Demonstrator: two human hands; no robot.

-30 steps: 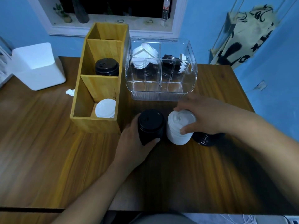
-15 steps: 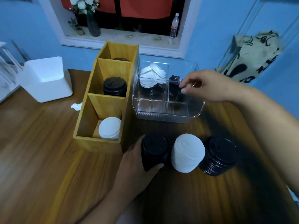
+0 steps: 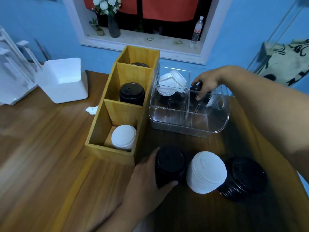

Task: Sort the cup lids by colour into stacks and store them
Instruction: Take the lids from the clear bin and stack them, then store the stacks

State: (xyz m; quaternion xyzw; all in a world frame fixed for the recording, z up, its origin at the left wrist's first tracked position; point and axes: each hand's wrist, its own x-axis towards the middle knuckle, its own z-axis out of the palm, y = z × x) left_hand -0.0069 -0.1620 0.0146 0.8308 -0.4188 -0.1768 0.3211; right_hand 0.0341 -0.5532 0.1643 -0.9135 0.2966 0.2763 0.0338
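Observation:
Three lid stacks stand at the table's near edge: a black stack point(image 3: 169, 163), a white stack point(image 3: 206, 171) and a wider black stack point(image 3: 245, 178). My left hand point(image 3: 147, 185) wraps around the left black stack. My right hand point(image 3: 206, 84) reaches into the clear plastic bin point(image 3: 189, 128) and its fingers close on a black lid point(image 3: 195, 87) in the right rear section. Loose white lids point(image 3: 172, 81) fill the bin's left rear section. The wooden organiser point(image 3: 107, 151) holds a white stack point(image 3: 123, 137) in front, a black stack point(image 3: 132, 93) in the middle and a dark stack point(image 3: 140, 64) at the back.
A white foam box point(image 3: 63, 81) sits at the left rear of the wooden table point(image 3: 41, 164), with a crumpled tissue point(image 3: 91, 109) beside the organiser. A white rack point(image 3: 11, 67) stands at far left. The windowsill behind holds a vase point(image 3: 113, 25) and a water bottle point(image 3: 197, 30).
My right hand left the white stack, rose to the clear bin and dipped inside onto a black lid. The view tilted up. My left hand stayed on the black stack.

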